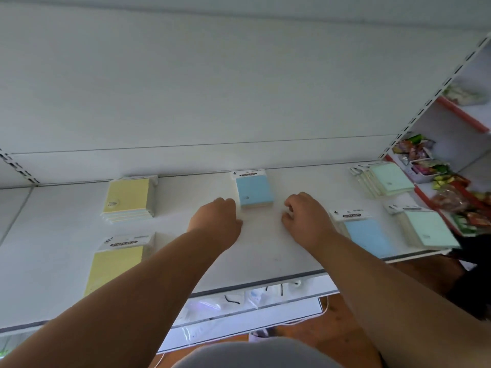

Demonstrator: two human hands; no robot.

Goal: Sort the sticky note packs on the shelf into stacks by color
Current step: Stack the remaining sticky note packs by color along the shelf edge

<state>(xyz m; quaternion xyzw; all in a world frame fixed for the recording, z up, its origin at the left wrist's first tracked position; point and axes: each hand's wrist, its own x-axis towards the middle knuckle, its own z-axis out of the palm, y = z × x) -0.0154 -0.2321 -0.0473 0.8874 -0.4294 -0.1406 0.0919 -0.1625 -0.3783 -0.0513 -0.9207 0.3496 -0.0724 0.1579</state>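
Both bare forearms are reaching over the flat white metal shelf (265, 251). The left hand (216, 221) is resting with fingers curled under, holding nothing, just left of the pale blue sticky note stack in clear wrap (253, 191), which is lying at the back centre of the shelf near the rear panel. The right hand (305, 219) is sitting just right of that stack, fingers loosely curled with thumb tucked, gripping nothing; contact between either hand and the stack cannot be told. A tall yellow sticky note stack (130, 196) is lying at the back left, and a single yellow sticky note pack with a white header card (117, 264) is lying in front of it, partly hidden by the left forearm. A second pale blue pack (365, 233) is lying at the front right, beside the right wrist. A fanned mint green stack (386, 179) is sitting at the back right, and another mint green pack (427, 228) is overhanging the front right edge. Colourful wrapped snack packets (451, 187) are filling the neighbouring red-edged shelving at far right.
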